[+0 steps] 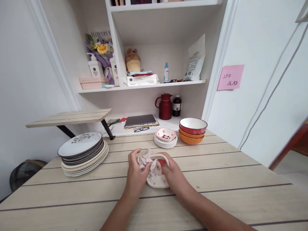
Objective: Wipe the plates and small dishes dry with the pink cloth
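My left hand (137,168) is closed on a crumpled pale pinkish cloth (154,170), its thumb pressing in from the side. Part of the cloth lies against the inside of a small white dish (157,183) with faint spots and a red patch. My right hand (173,173) grips the right edge of this dish, thumb over the rim. Fingers and cloth cover much of the dish, so I cannot tell whether it rests on the table. Just beyond my hands, a pink-patterned dish (166,134) sits on a stack of small white plates (165,144).
Large plates (83,154) are stacked on the left of the slatted table (216,179), near a raised wooden shelf (69,117). Nested red and orange bowls (192,131) stand back right. Behind are glasses (141,129), a laptop (141,120), a red jug (165,107) and a dark bottle (176,106).
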The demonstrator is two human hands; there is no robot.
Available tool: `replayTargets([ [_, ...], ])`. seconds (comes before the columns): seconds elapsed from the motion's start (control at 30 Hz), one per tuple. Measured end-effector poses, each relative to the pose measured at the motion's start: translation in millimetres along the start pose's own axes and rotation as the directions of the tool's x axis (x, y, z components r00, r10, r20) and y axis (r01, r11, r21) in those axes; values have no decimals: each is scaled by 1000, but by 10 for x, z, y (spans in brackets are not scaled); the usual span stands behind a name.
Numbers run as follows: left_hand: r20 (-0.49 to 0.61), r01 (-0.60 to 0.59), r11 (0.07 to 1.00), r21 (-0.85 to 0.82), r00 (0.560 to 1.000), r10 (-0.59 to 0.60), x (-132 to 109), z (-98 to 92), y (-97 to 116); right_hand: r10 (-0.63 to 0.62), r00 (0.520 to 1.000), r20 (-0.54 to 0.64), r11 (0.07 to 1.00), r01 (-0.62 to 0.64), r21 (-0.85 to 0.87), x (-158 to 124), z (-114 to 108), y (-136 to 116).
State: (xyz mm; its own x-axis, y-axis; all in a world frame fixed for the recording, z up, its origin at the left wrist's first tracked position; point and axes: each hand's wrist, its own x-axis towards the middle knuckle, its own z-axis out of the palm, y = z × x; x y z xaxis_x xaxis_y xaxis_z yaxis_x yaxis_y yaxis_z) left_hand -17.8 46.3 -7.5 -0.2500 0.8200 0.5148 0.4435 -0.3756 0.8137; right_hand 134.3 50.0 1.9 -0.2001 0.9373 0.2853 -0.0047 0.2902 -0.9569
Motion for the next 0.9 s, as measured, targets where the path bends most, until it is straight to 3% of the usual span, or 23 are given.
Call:
replayTargets([
  [0.07, 169, 58, 997, -52, 984, -48, -31, -9, 53, -155, 986, 63, 973, 164, -164, 3, -54, -21],
  [0.13, 358, 112, 987, -116, 932, -63, -47, -29, 82, -264, 957, 124, 906, 290, -308, -1, -103, -27],
  [0.2, 426, 132, 984, -121, 902, -69, -51, -38, 66, -325, 929, 179, 844, 370, -389, -8, -136, -16],
  [0.3, 356, 182, 981, -64, 923, -148, -53, -1, -15, -350, 912, 214, 839, 407, -361, -15, -142, -3],
  [0.43, 309, 310, 948, -76, 911, -273, -70, 102, -65, -272, 959, 73, 942, 281, -184, -23, -95, -45],
  [0.6, 265, 251, 956, -149, 942, -206, -89, 162, 4, -116, 990, -83, 989, 123, 85, -66, -15, -104],
  [0.7, 188, 216, 971, -99, 963, -195, -105, 154, 20, 25, 997, -76, 980, -9, 199, -81, 25, -113],
  [0.8, 96, 181, 981, 74, 978, -187, -123, 123, 21, 47, 999, -9, 990, -45, 133, -50, 5, -127],
  [0.9, 2, 73, 944, 323, 997, -78, -146, 83, 34, -151, 986, -71, 984, 143, -108, 9, -79, -142],
])
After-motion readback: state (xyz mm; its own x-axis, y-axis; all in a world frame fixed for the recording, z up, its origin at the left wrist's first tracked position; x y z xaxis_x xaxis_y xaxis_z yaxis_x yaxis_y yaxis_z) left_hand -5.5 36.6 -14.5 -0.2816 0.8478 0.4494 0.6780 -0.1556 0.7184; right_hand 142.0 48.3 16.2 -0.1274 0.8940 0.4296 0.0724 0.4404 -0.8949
